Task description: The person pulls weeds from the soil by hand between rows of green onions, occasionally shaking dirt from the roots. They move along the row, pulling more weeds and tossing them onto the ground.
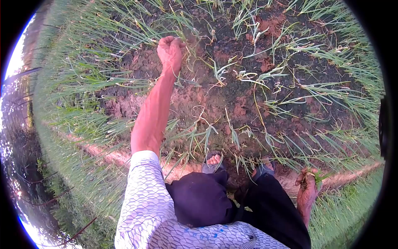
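Note:
My left hand (170,50) is stretched far forward over the bed, its fingers curled into a fist low among thin green stems. Whatever lies inside that fist is hidden from above. Right beside it, slender green leaves (186,25) rise from the soil. Down at the lower right, near my knee, my right hand (306,186) is closed around a small bunch of pulled weeds (319,176), with green blades sticking out and brown, root-like strands on top. Onion-like plants (220,74) with drooping, partly pale leaves stand in front of me.
Dark, damp soil (199,99) with reddish patches lies between the plants. My sandalled feet (214,161) are at the bed's near edge, along a bare earth ridge (103,154). Dense green leaves (78,74) grow on the left. Thin dark branches (54,197) show at far left.

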A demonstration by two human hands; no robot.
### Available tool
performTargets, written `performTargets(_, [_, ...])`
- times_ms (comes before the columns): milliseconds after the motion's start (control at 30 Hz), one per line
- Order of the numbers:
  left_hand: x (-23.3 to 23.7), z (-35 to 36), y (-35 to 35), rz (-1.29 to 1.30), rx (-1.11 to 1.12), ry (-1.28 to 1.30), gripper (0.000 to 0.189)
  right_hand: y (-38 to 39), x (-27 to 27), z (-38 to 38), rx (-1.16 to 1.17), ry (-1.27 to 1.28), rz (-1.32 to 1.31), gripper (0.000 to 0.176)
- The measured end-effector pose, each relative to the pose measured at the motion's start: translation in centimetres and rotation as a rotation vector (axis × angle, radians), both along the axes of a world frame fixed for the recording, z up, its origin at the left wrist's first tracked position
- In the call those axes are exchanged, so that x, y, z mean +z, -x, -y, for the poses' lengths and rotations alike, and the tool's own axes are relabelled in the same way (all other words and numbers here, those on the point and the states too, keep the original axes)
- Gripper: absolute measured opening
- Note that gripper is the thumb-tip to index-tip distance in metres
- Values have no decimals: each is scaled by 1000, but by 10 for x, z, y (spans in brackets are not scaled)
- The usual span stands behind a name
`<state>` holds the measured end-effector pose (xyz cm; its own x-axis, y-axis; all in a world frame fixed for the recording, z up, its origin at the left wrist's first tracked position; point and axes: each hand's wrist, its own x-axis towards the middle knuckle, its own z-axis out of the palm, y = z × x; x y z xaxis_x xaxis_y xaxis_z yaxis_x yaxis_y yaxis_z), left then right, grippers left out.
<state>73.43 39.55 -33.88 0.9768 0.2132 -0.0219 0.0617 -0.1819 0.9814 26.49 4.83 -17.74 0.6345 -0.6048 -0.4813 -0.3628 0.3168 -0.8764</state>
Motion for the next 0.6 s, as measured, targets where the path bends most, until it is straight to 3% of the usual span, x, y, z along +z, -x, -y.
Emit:
performTargets(67, [6, 8, -3, 10, -85, -1, 20, 2, -1, 0, -6, 4, 2, 19])
performTargets(167, [14, 12, -11, -282, -316, -86, 17, 0, 2, -4, -47, 8, -11, 19])
performTargets(300, [10, 22, -9, -469, -319, -239, 21, -5, 5, -6, -59, 27, -12, 16])
performTargets(400, [7, 34, 0, -6, -338, -652, 27, -1, 3, -2, -40, 25, -21, 16])
performTargets(500, [22, 49, 3, 268, -410, -945, 35, 3, -1, 2, -48, 11, -24, 19])
performTargets(533, [41, 60, 3, 84, -448, -1107, 43, 4, -2, 2, -54, 7, -22, 22])
performTargets(600, [38, 64, -4, 72, -451, -1211, 38, 3, -1, 3, -35, 20, -23, 22])
